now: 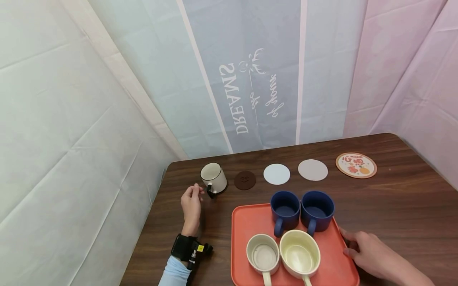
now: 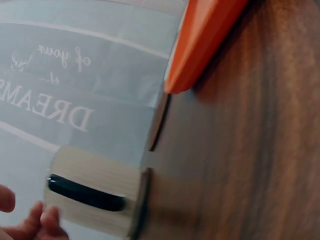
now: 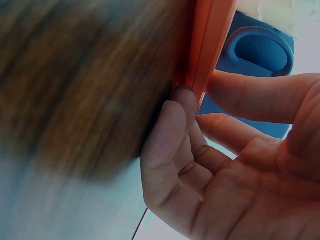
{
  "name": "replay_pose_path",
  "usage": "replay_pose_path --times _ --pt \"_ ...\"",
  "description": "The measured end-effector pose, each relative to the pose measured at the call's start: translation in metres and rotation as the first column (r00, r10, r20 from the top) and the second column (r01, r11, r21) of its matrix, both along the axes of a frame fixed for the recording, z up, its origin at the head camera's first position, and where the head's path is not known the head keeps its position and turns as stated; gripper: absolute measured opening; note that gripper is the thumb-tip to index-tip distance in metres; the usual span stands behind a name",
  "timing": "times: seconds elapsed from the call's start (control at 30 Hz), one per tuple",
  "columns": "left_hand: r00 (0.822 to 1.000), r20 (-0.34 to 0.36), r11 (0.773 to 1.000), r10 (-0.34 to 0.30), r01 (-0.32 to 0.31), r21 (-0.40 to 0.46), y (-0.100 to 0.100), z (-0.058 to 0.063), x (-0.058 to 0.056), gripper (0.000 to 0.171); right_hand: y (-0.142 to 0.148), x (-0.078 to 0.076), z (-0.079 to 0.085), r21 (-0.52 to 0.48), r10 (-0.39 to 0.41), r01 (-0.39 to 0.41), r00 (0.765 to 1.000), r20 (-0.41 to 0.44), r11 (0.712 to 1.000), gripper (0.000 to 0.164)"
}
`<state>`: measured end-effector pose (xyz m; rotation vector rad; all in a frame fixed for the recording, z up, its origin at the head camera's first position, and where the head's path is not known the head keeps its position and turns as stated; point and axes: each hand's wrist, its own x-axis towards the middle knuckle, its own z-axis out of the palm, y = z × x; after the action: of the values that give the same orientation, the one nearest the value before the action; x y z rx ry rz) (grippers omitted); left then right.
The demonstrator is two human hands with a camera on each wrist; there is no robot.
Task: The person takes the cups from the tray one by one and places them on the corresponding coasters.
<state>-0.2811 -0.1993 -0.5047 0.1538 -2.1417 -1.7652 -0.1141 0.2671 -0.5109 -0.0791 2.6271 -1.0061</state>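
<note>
A cream mug (image 1: 213,177) with a dark rim and black handle stands upright on a dark coaster at the table's left. My left hand (image 1: 192,202) is just left of its handle, fingers loosely bent and holding nothing. In the left wrist view, fingertips (image 2: 47,220) appear close beside the mug (image 2: 95,192). My right hand (image 1: 368,252) grips the right edge of an orange tray (image 1: 247,220); the right wrist view shows thumb (image 3: 250,95) and curled fingers at its rim. On the tray are two navy mugs (image 1: 285,208), a ribbed cream mug (image 1: 262,254) and a pale yellow mug (image 1: 299,254).
Along the back of the wooden table (image 1: 404,198) lie a brown coaster (image 1: 245,180), a white coaster (image 1: 276,174), a pale grey coaster (image 1: 313,170) and a patterned coaster (image 1: 356,165). A printed curtain (image 1: 264,79) hangs behind the table.
</note>
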Motion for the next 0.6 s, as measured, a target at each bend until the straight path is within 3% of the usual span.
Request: replay_pose_path --times 0.1,0.23,0.6 --pt "0.996 -0.087 1.0 0.024 -0.025 -0.011 -0.002 0.006 0.005 0.047 0.0 0.0 0.0 0.003 -0.001 0.001 1.0 -0.012 1.0 0.053" --pt "0.989 -0.147 0.998 0.004 -0.013 -0.062 0.001 0.016 0.015 0.046 0.0 0.0 0.001 0.006 0.003 -0.003 1.0 -0.018 1.0 0.053" --pt "0.991 -0.074 0.991 -0.11 0.104 -0.08 0.018 0.038 0.037 0.03 -0.001 -0.001 0.001 0.018 -0.013 0.013 0.999 0.03 1.0 0.05"
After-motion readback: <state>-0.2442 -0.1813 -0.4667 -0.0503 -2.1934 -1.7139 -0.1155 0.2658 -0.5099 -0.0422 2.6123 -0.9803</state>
